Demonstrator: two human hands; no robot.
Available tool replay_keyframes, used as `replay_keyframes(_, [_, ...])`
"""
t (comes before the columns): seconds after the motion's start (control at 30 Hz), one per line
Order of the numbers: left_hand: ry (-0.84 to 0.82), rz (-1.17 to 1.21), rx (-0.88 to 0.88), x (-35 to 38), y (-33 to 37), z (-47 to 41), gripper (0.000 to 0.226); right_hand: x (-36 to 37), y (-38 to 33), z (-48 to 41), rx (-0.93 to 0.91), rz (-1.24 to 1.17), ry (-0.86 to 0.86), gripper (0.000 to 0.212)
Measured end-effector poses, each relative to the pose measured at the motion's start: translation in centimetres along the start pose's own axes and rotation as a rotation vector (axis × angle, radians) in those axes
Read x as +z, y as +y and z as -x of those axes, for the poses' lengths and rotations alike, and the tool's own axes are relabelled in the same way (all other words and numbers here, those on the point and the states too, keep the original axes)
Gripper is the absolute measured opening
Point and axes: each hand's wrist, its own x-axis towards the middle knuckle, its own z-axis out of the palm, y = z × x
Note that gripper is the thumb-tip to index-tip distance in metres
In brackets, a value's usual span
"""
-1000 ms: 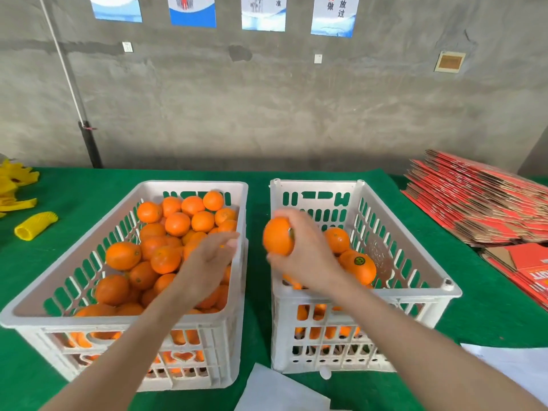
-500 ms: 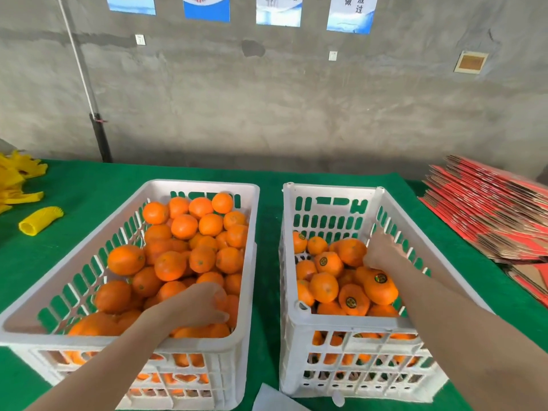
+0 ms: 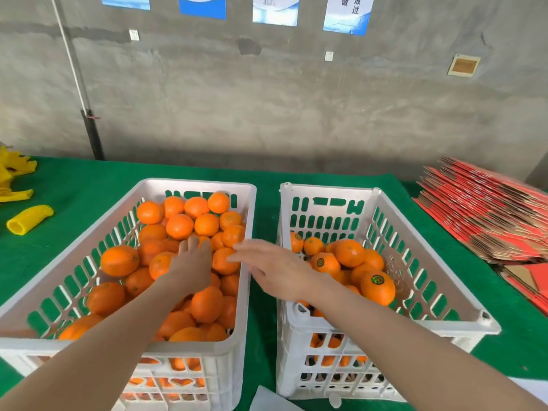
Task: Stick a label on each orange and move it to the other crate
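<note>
Well off to the left of the left hand (image 3: 192, 265), a yellow foam net sleeve (image 3: 29, 218) lay on the green tablecloth (image 3: 89, 185). Further out, at the frame edge, sat a heap of yellow foam netting (image 3: 14, 176). Well right of the right hand (image 3: 278, 271), a stack of flattened red cartons (image 3: 489, 212) fanned out. Nearer than both hands, a white paper sheet (image 3: 272, 400) poked in. Far beyond them stood the concrete wall (image 3: 267, 114), with a row of posters (image 3: 347, 13) up top and a pole (image 3: 89, 126) at left.
</note>
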Motion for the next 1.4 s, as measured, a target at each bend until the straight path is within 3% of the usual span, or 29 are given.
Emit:
replay_keyframes(0.13, [-0.139, 0.013, -0.011, 1.3, -1.7, -1.7, 0.078, -0.5, 0.4, 0.0, 0.125, -0.063, -0.095, 0.038])
replay_keyframes(0.2, [-0.093, -0.018, -0.023, 1.6, -2.0, -2.1, 0.079, -0.6, 0.3, 0.1, 0.094, -0.068, -0.082, 0.040])
replay_keyframes(0.43, [0.030, -0.080, -0.030, 2.3, -1.2, -3.0, 0.058, -0.5, 0.1, 0.3, 0.082, -0.082, -0.069, 0.039])
replay_keyframes(0.53, [0.102, -0.150, -0.039, 2.5, -1.7, -3.2, 0.059, -0.5, 0.3, 0.4, 0.093, -0.089, -0.068, 0.039])
replay_keyframes(0.67, [0.088, -0.200, -0.038, 2.0, -1.1, -2.7, 0.043, -0.6, 0.2, 0.4, 0.101, -0.086, -0.056, 0.040])
replay_keyframes(0.73, [0.130, 0.000, -0.084, 1.4, -0.4, -2.3, 0.044, -0.6, 0.2, 0.4, 0.117, -0.098, -0.045, 0.039])
replay_keyframes(0.93, [0.377, 1.040, -0.144, -3.7, 1.5, 1.1, 0.062, -0.6, 0.6, 1.1, 0.191, 0.032, 0.137, 0.032])
replay_keyframes(1.0, [0.361, 1.289, -0.081, -4.8, 2.5, 3.6, 0.062, -0.6, 0.3, 1.4, 0.188, 0.065, 0.214, 0.029])
replay_keyframes(1.1, [0.190, 1.616, 0.060, -6.0, 3.9, 8.3, 0.065, -0.9, -0.3, 2.3, 0.221, -0.005, 0.258, 0.027])
replay_keyframes(1.23, [0.005, 1.574, 0.203, -5.8, 5.7, 12.9, 0.067, -2.7, -1.6, 5.5, 0.261, -0.050, 0.343, 0.025])
replay_keyframes(1.33, [-0.052, 1.434, 0.232, -4.6, 6.7, 15.3, 0.065, -2.5, -4.2, 10.0, 0.077, -0.076, 0.549, 0.015])
replay_keyframes(1.4, [-0.072, 1.412, 0.242, -3.9, 7.1, 16.7, 0.071, -0.6, -6.1, 13.4, -0.023, -0.105, 0.512, 0.010])
